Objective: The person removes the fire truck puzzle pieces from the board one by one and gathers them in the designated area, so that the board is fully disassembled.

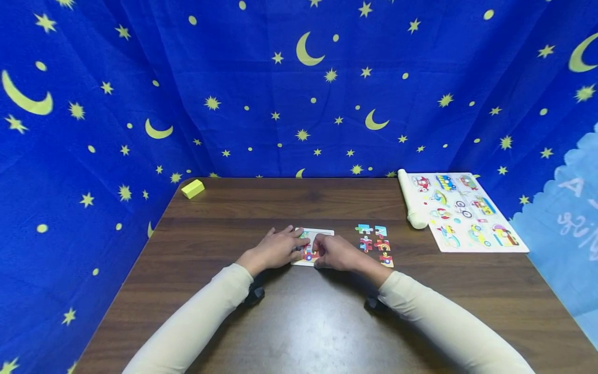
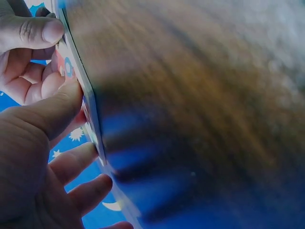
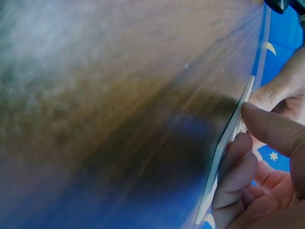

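Observation:
A small white-framed jigsaw board with a colourful picture lies flat on the wooden table, between both hands. Across its left side rests my left hand, its fingers spread and mostly straight; in the left wrist view the thumb presses on the board's face near the edge. From the right, my right hand reaches over the board, fingers curled, with thumb and index finger pinching a puzzle piece against it. That piece is mostly hidden by the fingers. Several loose puzzle pieces lie right of the right hand.
A white sheet with vehicle pictures, partly rolled at its left edge, lies at the back right. At the back left corner sits a yellow block. Blue star-and-moon curtains hang behind the brown table.

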Demonstrator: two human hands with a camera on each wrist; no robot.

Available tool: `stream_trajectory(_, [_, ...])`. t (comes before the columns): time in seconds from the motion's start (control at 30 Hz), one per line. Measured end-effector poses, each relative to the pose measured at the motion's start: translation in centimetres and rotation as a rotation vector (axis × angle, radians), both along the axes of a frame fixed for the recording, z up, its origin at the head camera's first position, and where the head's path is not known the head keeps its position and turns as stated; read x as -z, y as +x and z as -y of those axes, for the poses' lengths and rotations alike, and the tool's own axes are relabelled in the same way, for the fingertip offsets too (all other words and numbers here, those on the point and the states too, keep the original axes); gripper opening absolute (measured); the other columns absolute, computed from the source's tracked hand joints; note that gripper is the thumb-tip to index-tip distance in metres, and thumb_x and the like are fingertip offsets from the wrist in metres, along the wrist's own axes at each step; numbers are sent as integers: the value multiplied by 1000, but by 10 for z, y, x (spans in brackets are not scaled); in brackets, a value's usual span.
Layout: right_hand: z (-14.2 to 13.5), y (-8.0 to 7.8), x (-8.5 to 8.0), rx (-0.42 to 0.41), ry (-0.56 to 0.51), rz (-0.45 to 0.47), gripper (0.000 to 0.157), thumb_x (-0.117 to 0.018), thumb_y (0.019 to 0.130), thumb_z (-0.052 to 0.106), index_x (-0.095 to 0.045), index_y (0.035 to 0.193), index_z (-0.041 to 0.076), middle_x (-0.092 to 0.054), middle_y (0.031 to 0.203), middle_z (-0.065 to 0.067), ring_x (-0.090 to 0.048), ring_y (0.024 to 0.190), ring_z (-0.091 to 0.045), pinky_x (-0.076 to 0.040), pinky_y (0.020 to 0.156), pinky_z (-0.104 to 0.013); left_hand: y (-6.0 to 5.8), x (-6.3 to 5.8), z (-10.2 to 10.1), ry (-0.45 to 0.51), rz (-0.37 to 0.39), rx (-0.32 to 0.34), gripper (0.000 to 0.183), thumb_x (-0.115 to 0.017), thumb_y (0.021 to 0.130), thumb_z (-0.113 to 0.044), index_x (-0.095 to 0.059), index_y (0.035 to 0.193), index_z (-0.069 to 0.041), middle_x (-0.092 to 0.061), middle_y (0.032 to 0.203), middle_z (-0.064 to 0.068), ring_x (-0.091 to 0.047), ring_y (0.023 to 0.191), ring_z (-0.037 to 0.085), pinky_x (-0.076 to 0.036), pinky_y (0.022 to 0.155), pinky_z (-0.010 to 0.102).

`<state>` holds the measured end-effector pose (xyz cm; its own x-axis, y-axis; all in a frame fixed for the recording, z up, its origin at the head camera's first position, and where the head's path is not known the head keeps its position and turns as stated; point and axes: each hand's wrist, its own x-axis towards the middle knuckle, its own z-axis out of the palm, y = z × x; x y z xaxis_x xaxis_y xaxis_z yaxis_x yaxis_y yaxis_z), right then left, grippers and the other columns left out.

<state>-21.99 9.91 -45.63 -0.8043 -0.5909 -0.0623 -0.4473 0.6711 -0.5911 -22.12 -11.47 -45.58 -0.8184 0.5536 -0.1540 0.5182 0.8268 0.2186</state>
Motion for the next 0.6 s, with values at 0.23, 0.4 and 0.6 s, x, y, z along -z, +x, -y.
stream_trajectory(0.23, [0,-1,0,6,12,9,31,-87,74,13,-65,96,10,-62,77,6,-55,69,-8,-48,68,-28,0,-1,1,8,18,7,48,-59,102,-44,-57,148,-28,-38,163,3,-33,150,36,-27,113,73])
stream_trajectory(0.4, [-2,-3,0,3,16,10,27,-84,77,14,-67,97,10,-63,79,5,-57,71,-8,-50,71,-28,0,-2,5,-8,54,4,54,-59,101,-47,-51,151,-31,-33,166,1,-29,151,39,-23,115,72])
stream_trajectory(0.6, [-21,-5,-4,2,-66,13,23,-81,80,12,-67,98,9,-61,78,6,-54,70,-6,-47,66,-25,0,-3,6,-26,68,5,56,-58,101,-49,-47,154,-34,-29,167,-1,-25,153,39,-20,116,73])
